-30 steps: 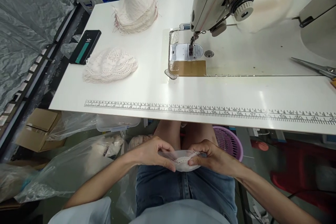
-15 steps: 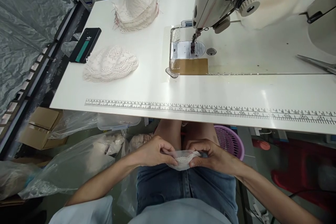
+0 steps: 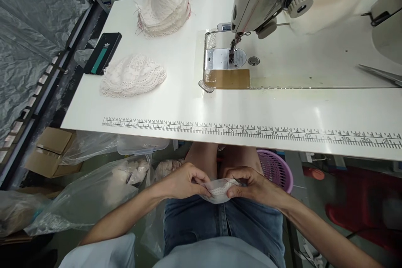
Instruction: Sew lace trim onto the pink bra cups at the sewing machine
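Over my lap, a small sheer white fabric piece with a lace edge (image 3: pixel 219 191) is stretched between both hands. My left hand (image 3: pixel 192 182) pinches its left end between thumb and fingers. At the opposite end, my right hand (image 3: pixel 248 183) is closed on it, thumb in front. The fingers hide both ends of the piece. On the table above lies a stack of white lace-edged fabric pieces (image 3: pixel 133 76). Behind that stack stands a pile of cream cup-shaped fabric pieces (image 3: pixel 165 2) with frayed thread edges.
A sewing machine (image 3: pixel 257 4) stands on the white table (image 3: pixel 176 106), whose front edge carries a printed ruler. Scissors (image 3: pixel 380 74) lie at the right, a black phone-like case (image 3: pixel 103 53) at the left. Below are a purple basket (image 3: pixel 284 171), plastic bags (image 3: pixel 91 201) and a cardboard box (image 3: pixel 52 150).
Both hands keep their hold on the lace-edged piece, almost unmoved. The view has shifted very slightly.
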Demonstrator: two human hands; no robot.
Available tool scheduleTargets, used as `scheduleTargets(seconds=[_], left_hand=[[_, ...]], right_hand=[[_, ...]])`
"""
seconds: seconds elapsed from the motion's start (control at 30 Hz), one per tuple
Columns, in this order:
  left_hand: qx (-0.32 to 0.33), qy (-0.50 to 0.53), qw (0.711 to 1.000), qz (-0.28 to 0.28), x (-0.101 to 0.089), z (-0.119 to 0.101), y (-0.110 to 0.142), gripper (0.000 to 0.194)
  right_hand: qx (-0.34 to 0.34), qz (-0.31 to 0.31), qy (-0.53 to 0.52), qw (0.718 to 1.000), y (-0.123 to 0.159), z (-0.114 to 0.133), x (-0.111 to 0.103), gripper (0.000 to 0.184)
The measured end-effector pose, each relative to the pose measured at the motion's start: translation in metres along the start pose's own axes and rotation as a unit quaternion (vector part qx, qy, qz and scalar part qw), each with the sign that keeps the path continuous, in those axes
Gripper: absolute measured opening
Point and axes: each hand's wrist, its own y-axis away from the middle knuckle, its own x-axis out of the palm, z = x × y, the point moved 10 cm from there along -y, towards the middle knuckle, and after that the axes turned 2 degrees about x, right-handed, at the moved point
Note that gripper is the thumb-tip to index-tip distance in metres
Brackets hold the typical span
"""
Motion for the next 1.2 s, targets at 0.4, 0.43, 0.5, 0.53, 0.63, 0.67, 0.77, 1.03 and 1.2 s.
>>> scheduleTargets(seconds=[0.4, 0.43, 0.5, 0.53, 0.63, 0.67, 0.77, 1.03, 1.2], left_hand=[[0.025, -0.006, 1.000, 0.009, -0.006, -0.003, 0.008, 0.017], [0.029, -0.003, 0.999, 0.016, -0.006, -0.005, 0.009, 0.018], [0.037, 0.000, 0.999, 0.029, -0.005, -0.010, 0.010, 0.021], [0.039, -0.003, 0.999, 0.032, -0.004, -0.013, 0.010, 0.024], [0.037, -0.032, 0.999, 0.016, -0.003, -0.018, 0.008, 0.029], [0.032, -0.040, 0.999, 0.006, -0.002, -0.018, 0.007, 0.032], [0.022, -0.031, 0.999, -0.020, -0.001, -0.016, 0.004, 0.036], [0.047, -0.022, 0.998, -0.043, -0.002, -0.018, 0.007, 0.029], [0.092, -0.027, 0.994, -0.056, -0.004, -0.029, 0.010, 0.025]], right_hand=[[0.007, -0.031, 0.007, 0.999, -0.003, 0.000, -0.005, 0.023], [0.005, -0.031, 0.012, 0.999, -0.003, 0.002, -0.004, 0.024], [-0.003, -0.027, 0.027, 0.999, -0.005, 0.007, -0.001, 0.025], [-0.006, -0.023, 0.036, 0.999, -0.005, 0.009, 0.001, 0.026], [-0.012, -0.020, 0.053, 0.998, -0.006, 0.012, 0.006, 0.027], [-0.013, -0.024, 0.055, 0.998, -0.005, 0.013, 0.006, 0.028], [-0.009, -0.034, 0.059, 0.998, -0.003, 0.013, 0.005, 0.031], [-0.022, -0.031, 0.055, 0.998, 0.000, 0.021, 0.007, 0.030], [-0.046, -0.038, 0.000, 0.998, 0.002, 0.025, 0.005, 0.028]])
